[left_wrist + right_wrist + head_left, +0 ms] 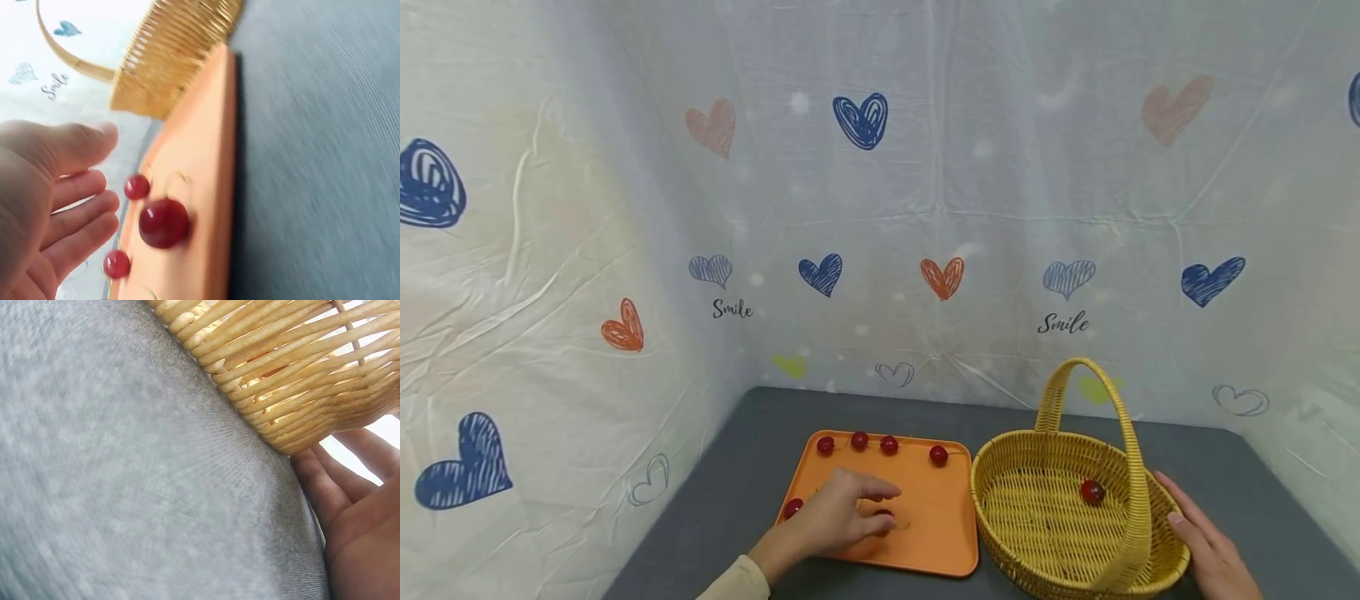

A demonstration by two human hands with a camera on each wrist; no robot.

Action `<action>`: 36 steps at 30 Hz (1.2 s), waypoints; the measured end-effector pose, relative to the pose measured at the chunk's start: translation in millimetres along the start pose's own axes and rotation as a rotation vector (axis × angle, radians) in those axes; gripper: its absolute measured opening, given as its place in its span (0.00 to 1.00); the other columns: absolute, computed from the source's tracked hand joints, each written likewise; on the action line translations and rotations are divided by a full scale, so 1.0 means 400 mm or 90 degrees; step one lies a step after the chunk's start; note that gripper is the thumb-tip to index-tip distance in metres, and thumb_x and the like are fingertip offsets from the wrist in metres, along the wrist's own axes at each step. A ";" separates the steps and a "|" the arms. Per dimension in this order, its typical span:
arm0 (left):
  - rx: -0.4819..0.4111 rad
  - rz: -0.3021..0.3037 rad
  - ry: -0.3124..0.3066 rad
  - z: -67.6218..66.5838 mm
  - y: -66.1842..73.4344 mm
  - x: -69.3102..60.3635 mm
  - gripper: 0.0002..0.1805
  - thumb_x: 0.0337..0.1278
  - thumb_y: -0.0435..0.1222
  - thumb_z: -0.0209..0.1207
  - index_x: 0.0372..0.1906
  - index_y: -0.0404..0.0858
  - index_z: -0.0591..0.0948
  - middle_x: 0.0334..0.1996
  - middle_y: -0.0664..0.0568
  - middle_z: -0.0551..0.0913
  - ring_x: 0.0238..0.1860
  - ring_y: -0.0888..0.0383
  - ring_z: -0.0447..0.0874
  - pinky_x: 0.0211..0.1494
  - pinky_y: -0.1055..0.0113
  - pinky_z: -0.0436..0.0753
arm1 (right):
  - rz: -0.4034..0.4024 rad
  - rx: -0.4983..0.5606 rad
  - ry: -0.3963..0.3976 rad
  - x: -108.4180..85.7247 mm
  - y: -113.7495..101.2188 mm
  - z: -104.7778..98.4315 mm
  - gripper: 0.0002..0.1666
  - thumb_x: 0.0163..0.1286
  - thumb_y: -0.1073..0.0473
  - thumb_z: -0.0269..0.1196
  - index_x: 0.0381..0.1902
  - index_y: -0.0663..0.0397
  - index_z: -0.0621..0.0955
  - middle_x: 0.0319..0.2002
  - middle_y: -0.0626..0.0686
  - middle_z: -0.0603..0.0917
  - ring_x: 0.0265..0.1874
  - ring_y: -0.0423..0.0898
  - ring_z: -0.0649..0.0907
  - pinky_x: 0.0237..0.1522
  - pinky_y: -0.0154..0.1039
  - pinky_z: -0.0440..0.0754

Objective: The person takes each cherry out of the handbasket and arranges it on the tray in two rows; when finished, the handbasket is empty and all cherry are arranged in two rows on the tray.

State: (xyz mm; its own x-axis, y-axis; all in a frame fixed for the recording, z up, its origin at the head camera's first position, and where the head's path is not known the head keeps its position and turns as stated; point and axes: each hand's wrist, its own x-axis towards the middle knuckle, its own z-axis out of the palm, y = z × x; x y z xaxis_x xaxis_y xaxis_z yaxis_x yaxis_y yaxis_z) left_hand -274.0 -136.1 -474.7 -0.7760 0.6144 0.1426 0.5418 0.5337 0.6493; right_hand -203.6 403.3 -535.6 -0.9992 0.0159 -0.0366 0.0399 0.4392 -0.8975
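Note:
Over an orange tray (pixel 928 533) my left hand (pixel 850 510) hovers, its thumb and fingers spread apart and holding nothing. Just under those fingers lies a red cherry (pixel 164 223) with a thin stem, partly hidden in the head view. Several more cherries lie on the tray, among them one cherry (pixel 938 455) near its far right corner. A yellow woven basket (pixel 1022 517) with a tall handle stands to the right of the tray, one cherry (pixel 1092 492) inside. My right hand (pixel 1213 550) touches the basket's right side, fingers extended along the outer wall and thumb at the rim.
A dark grey tabletop (pixel 715 517) lies beneath the tray and basket. White curtains (pixel 880 183) printed with hearts enclose the table at the back and both sides. The basket's handle (pixel 1131 442) arches high above its rim.

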 end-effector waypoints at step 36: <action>-0.356 0.051 -0.016 0.214 0.332 0.371 0.16 0.70 0.41 0.74 0.60 0.48 0.92 0.50 0.63 0.95 0.45 0.74 0.90 0.50 0.74 0.89 | 0.026 -0.040 0.017 -0.004 -0.033 0.006 0.44 0.92 0.33 0.36 0.92 0.43 0.40 0.88 0.71 0.45 0.77 0.32 0.68 0.47 0.23 0.80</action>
State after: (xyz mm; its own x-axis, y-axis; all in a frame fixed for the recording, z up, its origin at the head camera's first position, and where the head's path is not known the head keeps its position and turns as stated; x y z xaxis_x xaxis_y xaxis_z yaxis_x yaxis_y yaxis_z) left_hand -289.4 75.7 -431.4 -0.7280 0.6576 0.1941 0.3395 0.0999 0.9353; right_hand -202.5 395.3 -524.8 -0.9964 0.0583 -0.0609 0.0818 0.4936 -0.8659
